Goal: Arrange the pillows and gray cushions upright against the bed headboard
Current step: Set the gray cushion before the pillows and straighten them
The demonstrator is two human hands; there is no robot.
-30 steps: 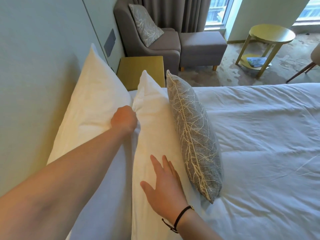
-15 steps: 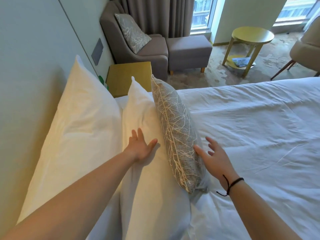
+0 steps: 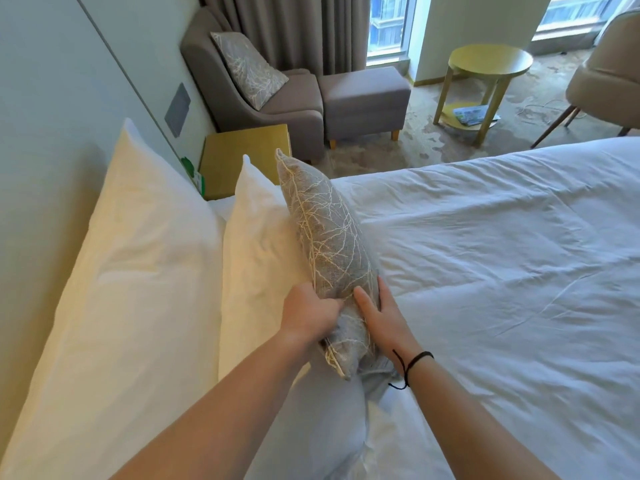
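- Gripping the near end of the gray woven cushion with pale branch pattern (image 3: 327, 244), centre of the frame: left hand (image 3: 309, 315) with fingers curled into the fabric on its pillow side, right hand (image 3: 380, 315) laid along its bed side, thumb on top, fingers wrapped behind it.
- Cushion: stands on edge, leaning on the smaller white pillow (image 3: 258, 258); far corner points to the upper middle of the frame.
- Large white pillow (image 3: 117, 271), left of frame: upright against the pale padded headboard (image 3: 45, 109).
- White duvet-covered bed (image 3: 502, 271): fills the right of the frame.
- Second patterned gray cushion (image 3: 247, 72): on the gray armchair (image 3: 277, 109), upper centre, well apart from the bed.
- Step in hand, judged: seating this cushion upright in front of the pillows.
- Next move calls for: squaring the cushion's base on the bed, easing the grip without tipping it, then fetching the armchair cushion if it belongs to the set.
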